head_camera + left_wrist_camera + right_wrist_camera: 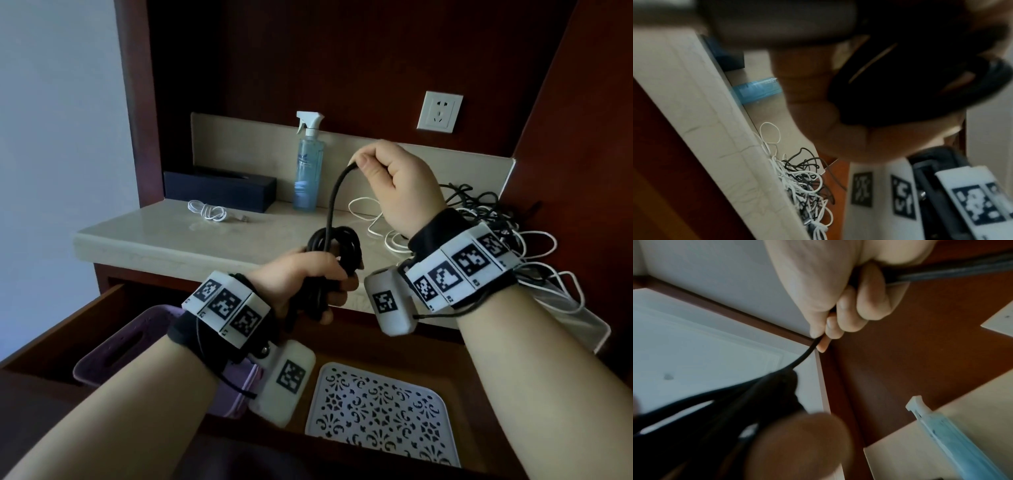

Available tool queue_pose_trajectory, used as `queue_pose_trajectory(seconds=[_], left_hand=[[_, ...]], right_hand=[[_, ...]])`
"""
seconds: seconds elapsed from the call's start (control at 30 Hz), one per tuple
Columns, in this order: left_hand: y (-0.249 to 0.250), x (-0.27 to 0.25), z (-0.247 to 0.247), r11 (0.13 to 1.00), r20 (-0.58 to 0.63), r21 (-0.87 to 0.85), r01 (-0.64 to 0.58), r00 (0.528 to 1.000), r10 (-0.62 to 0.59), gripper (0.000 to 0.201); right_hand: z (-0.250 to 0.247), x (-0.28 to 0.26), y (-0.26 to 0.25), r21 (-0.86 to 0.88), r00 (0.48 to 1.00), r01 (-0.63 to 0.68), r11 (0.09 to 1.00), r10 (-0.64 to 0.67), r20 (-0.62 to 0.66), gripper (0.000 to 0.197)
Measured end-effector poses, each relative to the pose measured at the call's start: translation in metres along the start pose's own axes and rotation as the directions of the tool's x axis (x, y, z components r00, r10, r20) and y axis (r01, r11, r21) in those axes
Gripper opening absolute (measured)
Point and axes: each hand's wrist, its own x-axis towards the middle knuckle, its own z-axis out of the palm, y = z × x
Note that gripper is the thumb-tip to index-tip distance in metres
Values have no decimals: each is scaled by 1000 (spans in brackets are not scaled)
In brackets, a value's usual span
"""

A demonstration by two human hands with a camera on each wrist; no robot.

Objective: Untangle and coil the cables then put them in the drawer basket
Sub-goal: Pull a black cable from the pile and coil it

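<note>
Nearest, at the bottom of the head view, the open brown wooden drawer (pixel 51 329) holds a purple plastic basket with a slot handle (pixel 113 349) at lower left and a white perforated plastic tray with a floral pattern (pixel 380 407) at lower centre; no cable shows in the visible part of the basket, which the forearm partly hides. Just above the drawer, in the middle of the frame, the left hand (pixel 301 281) has its fingers wrapped tight around a bundle of thick black cable loops (pixel 334 248). From that bundle one free length rises to the right hand (pixel 394 181), above and right of centre, which pinches it between thumb and curled fingers.

Farther back on the beige stone countertop (pixel 144 236), a small white cable, already coiled (pixel 207 209), lies at centre left in front of a dark rectangular box (pixel 219 186), with a blue translucent spray bottle (pixel 309 161) beside it. At the right edge a tangled heap of thin white and black cables (pixel 513 222) sits behind the right wrist, and a white wall socket (pixel 439 111) is at upper right.

I judge the task to be early: one cable coiled, the black one nearly wound, the heap untouched, nothing seen in the basket yet.

The left wrist view alone shows the heap clearly, at its lower centre, knotted thick against the backsplash. The right wrist view alone shows the cable running through the right hand's closed fingers and out past its palm at upper right
</note>
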Motion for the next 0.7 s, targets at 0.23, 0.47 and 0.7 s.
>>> queue_pose_trajectory(seconds=[0.23, 0.47, 0.7], left_hand=[[18, -6, -14, 942, -5, -233, -243, 969, 249, 59], [19, -1, -18, 919, -160, -194, -344, 935, 316, 48], [15, 3, -14, 870, -272, -215, -444, 883, 384, 57]], right_hand=[[4, -24, 13, -6, 890, -290, 957, 272, 365, 25], [0, -43, 7, -68, 967, -234, 970, 239, 84, 30], [3, -76, -4, -148, 982, -153, 977, 167, 87, 28]])
